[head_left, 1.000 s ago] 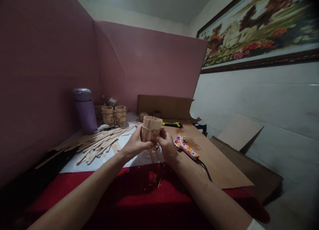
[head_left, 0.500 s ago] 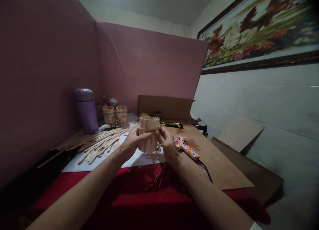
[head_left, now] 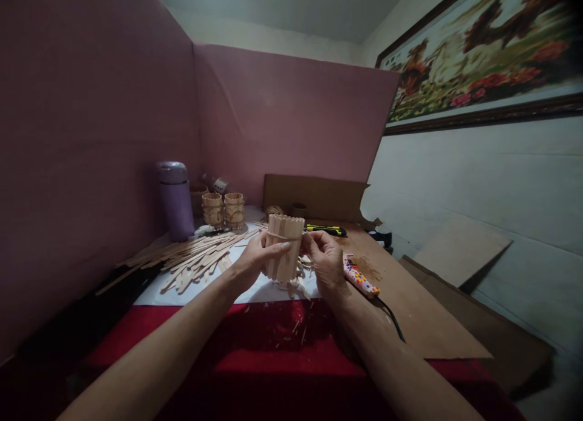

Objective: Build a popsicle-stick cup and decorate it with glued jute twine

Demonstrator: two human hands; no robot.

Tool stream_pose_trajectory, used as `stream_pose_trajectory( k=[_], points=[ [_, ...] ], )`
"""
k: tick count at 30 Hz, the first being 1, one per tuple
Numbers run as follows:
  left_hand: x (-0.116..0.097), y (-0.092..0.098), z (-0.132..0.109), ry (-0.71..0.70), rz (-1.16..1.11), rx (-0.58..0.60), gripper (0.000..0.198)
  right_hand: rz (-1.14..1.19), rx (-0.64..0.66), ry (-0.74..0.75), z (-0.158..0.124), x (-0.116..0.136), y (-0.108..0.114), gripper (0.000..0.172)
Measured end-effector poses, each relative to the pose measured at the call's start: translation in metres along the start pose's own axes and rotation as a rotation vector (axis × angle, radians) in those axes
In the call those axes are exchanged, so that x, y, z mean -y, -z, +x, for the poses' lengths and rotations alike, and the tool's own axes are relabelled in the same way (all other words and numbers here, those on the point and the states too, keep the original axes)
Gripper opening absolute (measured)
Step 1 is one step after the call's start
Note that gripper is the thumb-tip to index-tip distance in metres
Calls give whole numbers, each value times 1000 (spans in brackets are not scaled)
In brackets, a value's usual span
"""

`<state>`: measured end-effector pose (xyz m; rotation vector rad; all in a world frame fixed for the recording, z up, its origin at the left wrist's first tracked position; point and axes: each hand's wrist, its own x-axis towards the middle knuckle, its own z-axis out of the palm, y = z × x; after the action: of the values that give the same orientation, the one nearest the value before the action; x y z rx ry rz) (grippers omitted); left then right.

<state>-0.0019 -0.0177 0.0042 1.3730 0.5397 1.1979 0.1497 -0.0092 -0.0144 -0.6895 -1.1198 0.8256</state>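
Note:
My left hand (head_left: 252,260) is wrapped round a cup-shaped holder (head_left: 285,260) made of upright wooden craft sticks, its thumb lying across the front. A thin cord band (head_left: 276,236) circles the holder below its scalloped rim. Just right of the holder is my right hand (head_left: 325,260), with thumb and fingers pinched together at the height of the band. What the pinch holds is too small to make out. Behind the right wrist lies a flower-patterned glue gun (head_left: 362,280) with a black cable.
Loose craft sticks (head_left: 195,260) fan out on white paper at left. Behind them stand a purple bottle (head_left: 177,205) and two finished stick holders (head_left: 234,210). A yellow-black utility knife (head_left: 328,230) lies on the cardboard sheet (head_left: 428,324). A coil of twine (head_left: 274,212) sits behind the holder.
The whole view has shifted, so everything appears further right. My right hand has drawn slightly away from the holder's side, still pinched. My left hand keeps its grip.

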Motion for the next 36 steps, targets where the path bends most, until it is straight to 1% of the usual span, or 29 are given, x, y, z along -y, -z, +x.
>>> stream_pose_trajectory(
  k=[6,8,12,14,16,19,21,23,24,26,28,29,31,33,34,36],
  points=[
    [2,1,0,22,12,22,53,-30,19,4,-1,-1,0,35],
    [2,2,1,22,27,-3,52,-50,25,5,-2,-1,0,35],
    [4,4,4,21,56,-129,51,-113,-7,50,-4,4,0,35],
    [5,5,7,27,83,-216,54,-131,-9,91,-6,8,0,33],
    [7,7,9,22,160,-307,56,-126,12,130,-10,12,-1,32],
    [8,8,10,-45,426,-431,55,-86,57,156,-15,19,-3,30],
    [6,7,9,-126,663,-467,52,-39,91,151,-17,22,-4,28],
    [2,5,6,-189,870,-469,50,21,129,134,-19,25,-5,25],
    [0,4,5,-197,965,-463,49,50,147,127,-19,26,-6,24],
    [-5,3,2,-167,1149,-455,50,99,176,122,-20,28,-7,22],
    [-7,4,1,-135,1330,-444,57,142,182,134,-21,30,-7,22],
    [-7,5,1,-145,1412,-446,62,163,176,142,-21,32,-7,22],
    [-5,7,1,-206,1550,-454,72,201,153,152,-20,36,-7,23],
    [-1,9,2,-273,1659,-425,74,244,101,154,-16,40,-4,21],
    [1,9,2,-296,1702,-385,72,268,67,149,-12,43,-2,20],
    [3,8,2,-335,1757,-263,69,322,-7,133,-3,45,3,17]
  ],
)
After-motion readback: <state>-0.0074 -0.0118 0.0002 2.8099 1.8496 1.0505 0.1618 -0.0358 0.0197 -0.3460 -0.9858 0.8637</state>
